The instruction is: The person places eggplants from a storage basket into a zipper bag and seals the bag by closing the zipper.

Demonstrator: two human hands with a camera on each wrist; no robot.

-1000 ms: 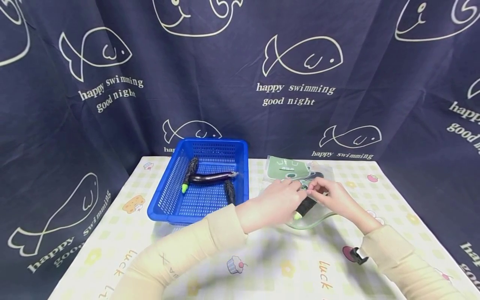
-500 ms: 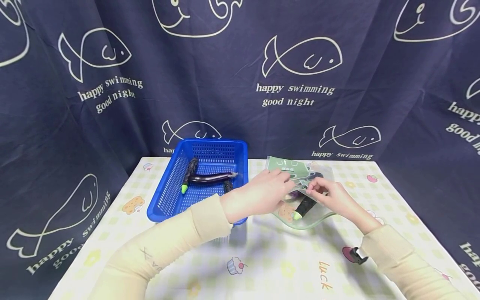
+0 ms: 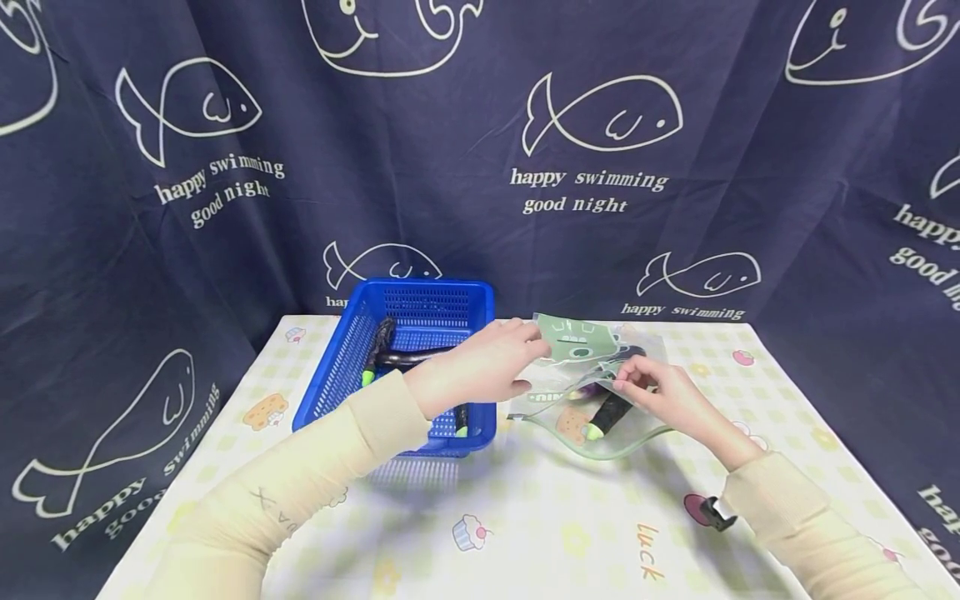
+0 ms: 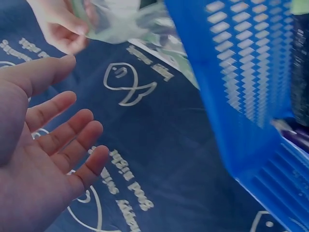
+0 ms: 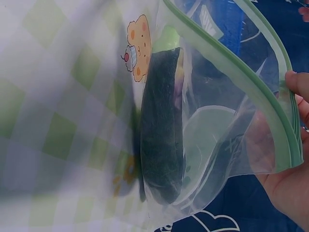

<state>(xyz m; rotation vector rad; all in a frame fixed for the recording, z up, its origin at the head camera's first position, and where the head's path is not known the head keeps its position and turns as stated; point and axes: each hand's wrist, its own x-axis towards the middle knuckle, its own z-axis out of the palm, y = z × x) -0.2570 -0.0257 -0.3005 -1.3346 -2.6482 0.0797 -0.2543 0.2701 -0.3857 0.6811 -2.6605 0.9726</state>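
My right hand point(image 3: 663, 392) pinches the green zip edge of a clear zip bag point(image 5: 241, 72), whose mouth gapes. Inside the bag lies a long dark vegetable with a pale green end point(image 5: 161, 121), like an eggplant; beside it a purple one point(image 3: 588, 390) shows partly. My left hand point(image 3: 487, 367) hovers by the right rim of a blue basket point(image 3: 487, 429), fingers spread and holding nothing in the left wrist view. In the basket are a glossy eggplant point(image 3: 405, 358), a wrinkled black piece with a green tip point(image 3: 382, 337), and another dark piece point(image 3: 461, 417), partly behind my left arm.
A patterned cloth covers the table point(image 3: 517, 533). Behind it hangs a dark blue curtain point(image 3: 480, 200) with white fish drawings. A small black clip-like object point(image 3: 716, 512) shows beside the right sleeve.
My left hand has let go of the bag's edge and moved left to the basket, uncovering the bag's mouth. My right hand stays in place, pinching the bag.
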